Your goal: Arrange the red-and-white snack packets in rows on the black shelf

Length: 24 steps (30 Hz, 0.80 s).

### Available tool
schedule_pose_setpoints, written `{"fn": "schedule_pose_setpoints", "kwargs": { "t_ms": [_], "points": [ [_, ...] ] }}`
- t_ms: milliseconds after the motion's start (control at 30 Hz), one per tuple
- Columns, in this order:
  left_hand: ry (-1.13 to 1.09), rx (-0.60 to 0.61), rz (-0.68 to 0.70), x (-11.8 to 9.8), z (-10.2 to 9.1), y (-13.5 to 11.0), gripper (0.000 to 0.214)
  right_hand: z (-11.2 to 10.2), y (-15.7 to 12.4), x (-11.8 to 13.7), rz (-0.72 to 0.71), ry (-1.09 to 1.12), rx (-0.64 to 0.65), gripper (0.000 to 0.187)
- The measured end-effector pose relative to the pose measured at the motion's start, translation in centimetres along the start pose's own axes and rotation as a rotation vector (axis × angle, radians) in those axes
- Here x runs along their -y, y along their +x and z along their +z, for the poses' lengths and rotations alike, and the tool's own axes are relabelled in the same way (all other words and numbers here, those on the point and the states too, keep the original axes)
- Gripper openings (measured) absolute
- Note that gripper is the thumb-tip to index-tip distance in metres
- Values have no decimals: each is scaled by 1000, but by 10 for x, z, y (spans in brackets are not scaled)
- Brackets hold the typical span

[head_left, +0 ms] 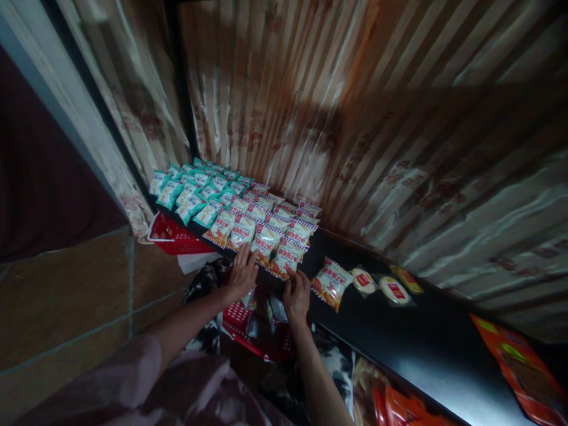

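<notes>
My left hand (243,273) lies with fingers spread on the front edge of a row of red-and-white snack packets (266,234) on a black shelf (426,349). My right hand (296,294) has its fingers curled at the near edge of the front packet (286,260) in that group; whether it grips it I cannot tell. Teal snack packets (195,189) fill the far left end of the shelf. One separate red-and-white packet (331,283) lies just right of my right hand.
Small round wrapped snacks (379,285) lie further right on the shelf, and a large orange bag (519,367) sits at the right end. A red basket (171,236) stands on the floor at left, another red basket (248,331) below my hands. A striped curtain (355,118) hangs behind.
</notes>
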<state>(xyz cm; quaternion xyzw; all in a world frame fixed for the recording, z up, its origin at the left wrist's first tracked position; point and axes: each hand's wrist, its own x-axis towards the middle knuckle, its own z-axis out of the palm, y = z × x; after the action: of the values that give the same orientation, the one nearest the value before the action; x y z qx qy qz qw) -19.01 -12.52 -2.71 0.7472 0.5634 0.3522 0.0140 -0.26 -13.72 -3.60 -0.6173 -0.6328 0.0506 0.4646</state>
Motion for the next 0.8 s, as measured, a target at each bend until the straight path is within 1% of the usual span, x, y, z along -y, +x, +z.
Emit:
{"fn": "schedule_pose_setpoints", "kwargs": {
  "t_ms": [100,233,400,500,600,733,800],
  "points": [
    [-13,46,36,1,1,-1,48,1,0,-2,-10,-15,-19,30],
    [-19,56,29,0,-2,-1,49,1,-1,-2,-70,-31,-49,30],
    [-1,16,45,6,-9,0,48,-1,-1,-3,-149,-67,-70,28],
    [12,-17,-3,14,-9,1,50,-2,-1,-1,-170,-76,-75,30],
    [20,-35,-54,24,-7,0,51,-1,0,1,-158,-89,-63,35],
    [14,1,-27,33,-4,-4,50,3,1,0,-126,-133,-80,38],
    [9,25,-14,35,-4,-5,49,5,1,-1,-113,-147,-68,39]
  ]
}}
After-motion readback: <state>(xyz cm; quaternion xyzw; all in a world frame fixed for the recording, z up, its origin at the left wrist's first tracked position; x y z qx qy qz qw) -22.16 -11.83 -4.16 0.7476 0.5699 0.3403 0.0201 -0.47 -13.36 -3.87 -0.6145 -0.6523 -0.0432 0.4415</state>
